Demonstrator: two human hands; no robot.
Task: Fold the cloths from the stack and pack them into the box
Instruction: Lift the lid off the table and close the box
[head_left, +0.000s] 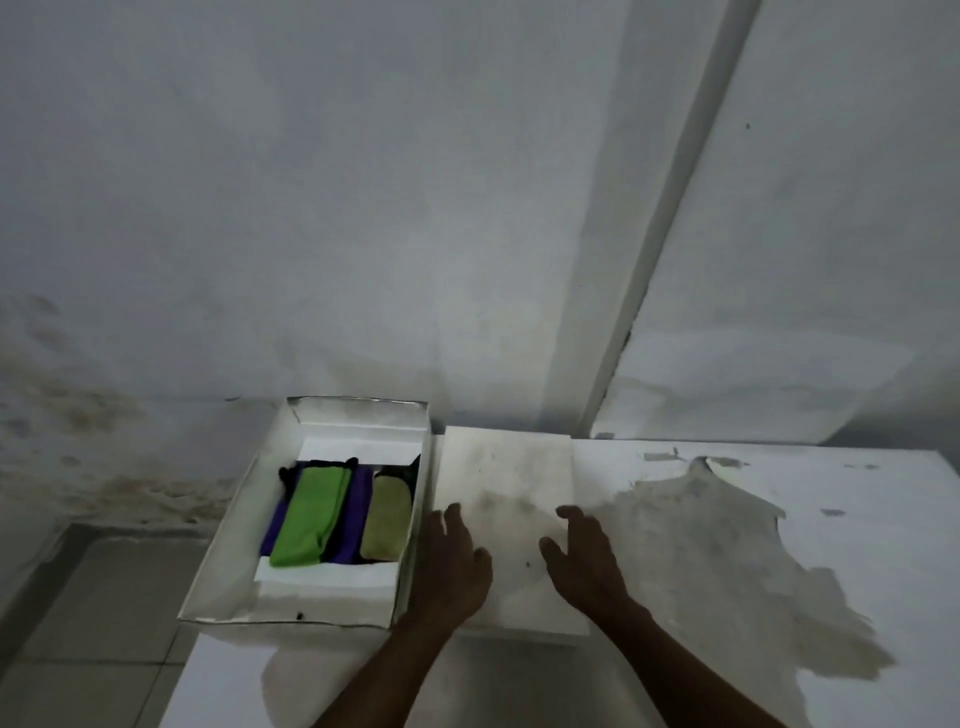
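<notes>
An open white cardboard box (332, 597) sits at the left end of the worn white surface (857, 519). Inside it lie folded cloths side by side: a bright green cloth (311, 514), a purple cloth (353, 519) and an olive-green cloth (387, 519). Just right of the box lies a flat white lid (509, 467). Both hands are over the lid, fingers relaxed and spread, holding nothing: left hand (452, 561) near the box wall, right hand (587, 561) apart from it.

You have no readable text, label, brand, number or sign anywhere in your view.
</notes>
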